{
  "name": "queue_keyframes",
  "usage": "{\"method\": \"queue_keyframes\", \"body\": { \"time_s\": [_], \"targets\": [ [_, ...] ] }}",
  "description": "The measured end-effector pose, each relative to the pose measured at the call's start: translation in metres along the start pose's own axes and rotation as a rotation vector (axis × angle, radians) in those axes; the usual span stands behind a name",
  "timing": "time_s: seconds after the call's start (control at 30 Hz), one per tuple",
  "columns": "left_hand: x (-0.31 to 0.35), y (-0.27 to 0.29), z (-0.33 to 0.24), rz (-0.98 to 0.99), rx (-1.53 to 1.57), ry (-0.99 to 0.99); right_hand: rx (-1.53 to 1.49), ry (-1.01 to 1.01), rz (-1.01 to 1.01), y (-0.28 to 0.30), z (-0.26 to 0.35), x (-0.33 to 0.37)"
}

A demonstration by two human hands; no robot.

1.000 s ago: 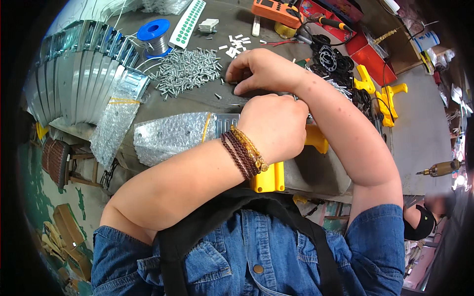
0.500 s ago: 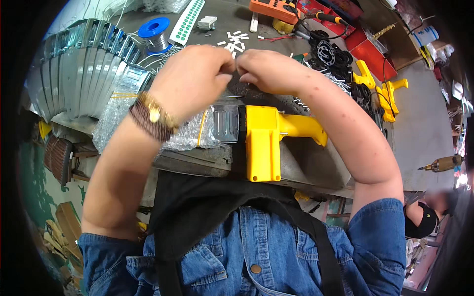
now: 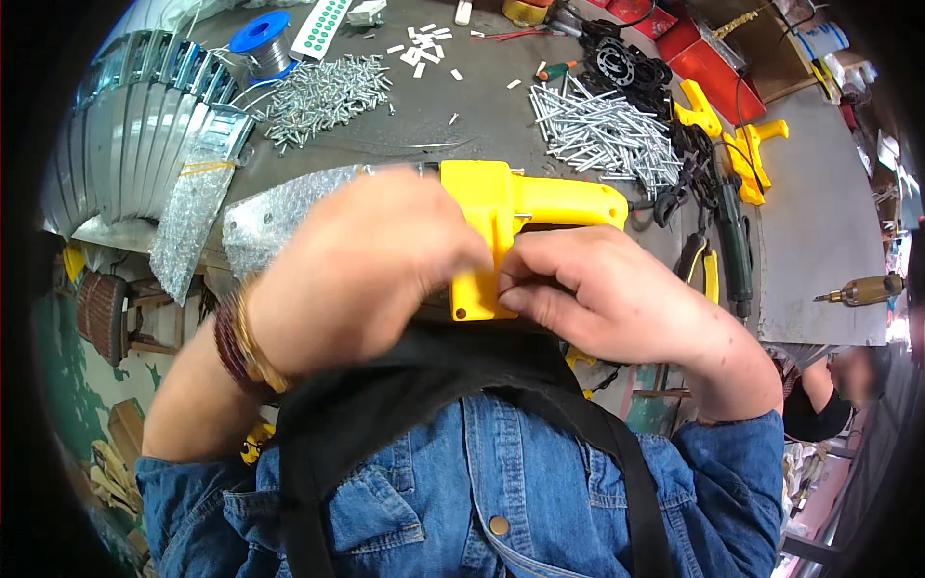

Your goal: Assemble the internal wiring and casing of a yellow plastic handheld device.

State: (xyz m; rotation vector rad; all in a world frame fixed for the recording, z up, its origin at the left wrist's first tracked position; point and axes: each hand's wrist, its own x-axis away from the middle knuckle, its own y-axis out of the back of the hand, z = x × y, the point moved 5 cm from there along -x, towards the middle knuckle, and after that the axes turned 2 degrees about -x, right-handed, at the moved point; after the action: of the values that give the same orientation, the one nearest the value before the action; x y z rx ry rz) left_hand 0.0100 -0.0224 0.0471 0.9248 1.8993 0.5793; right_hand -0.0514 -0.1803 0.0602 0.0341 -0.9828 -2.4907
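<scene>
A yellow power tool housing (image 3: 479,196) lies at the near edge of the bench, its handle pointing right. From its left side runs a part wrapped in bubble wrap (image 3: 279,214). My right hand (image 3: 617,294) is at the housing's near right corner, thumb and forefinger pinched together; whatever is between them is too small or hidden. Over the housing's left side hovers my left hand (image 3: 371,265), smeared by motion, its fingertips unclear. It hides the joint between wrapped part and housing.
Beyond lie a heap of short screws (image 3: 328,96), a heap of long screws (image 3: 609,133) and small white pieces (image 3: 424,48). Left are stacked metal plates (image 3: 135,144) and a solder spool (image 3: 265,46). Right are yellow handle parts (image 3: 756,159), a dark green screwdriver-like tool (image 3: 734,250) and red boxes (image 3: 708,67).
Both hands have come back toward me from near the white pieces to the yellow housing. The view has shifted, uncovering both screw heaps.
</scene>
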Motion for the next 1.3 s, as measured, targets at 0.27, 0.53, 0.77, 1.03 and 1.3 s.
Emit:
{"method": "queue_keyframes", "body": {
  "time_s": [0.27, 0.53, 0.77, 1.03, 1.3],
  "targets": [
    [0.024, -0.016, -0.014, -0.087, 0.064, 0.065, 0.255, 0.100, 0.021, -0.010, 0.011, 0.006],
    [0.025, -0.018, -0.007, -0.133, 0.076, 0.036, 0.280, 0.076, -0.023, -0.017, 0.006, 0.005],
    [0.027, -0.011, -0.004, -0.035, -0.059, -0.047, 0.070, 0.076, -0.424, 0.023, -0.001, 0.022],
    [-0.006, -0.025, 0.017, 0.207, -0.156, 0.019, 0.330, 0.076, -0.613, 0.047, -0.051, 0.049],
    [-0.010, -0.027, 0.022, 0.191, -0.144, 0.036, 0.983, 0.331, -0.494, 0.038, -0.032, 0.050]
  ]
}}
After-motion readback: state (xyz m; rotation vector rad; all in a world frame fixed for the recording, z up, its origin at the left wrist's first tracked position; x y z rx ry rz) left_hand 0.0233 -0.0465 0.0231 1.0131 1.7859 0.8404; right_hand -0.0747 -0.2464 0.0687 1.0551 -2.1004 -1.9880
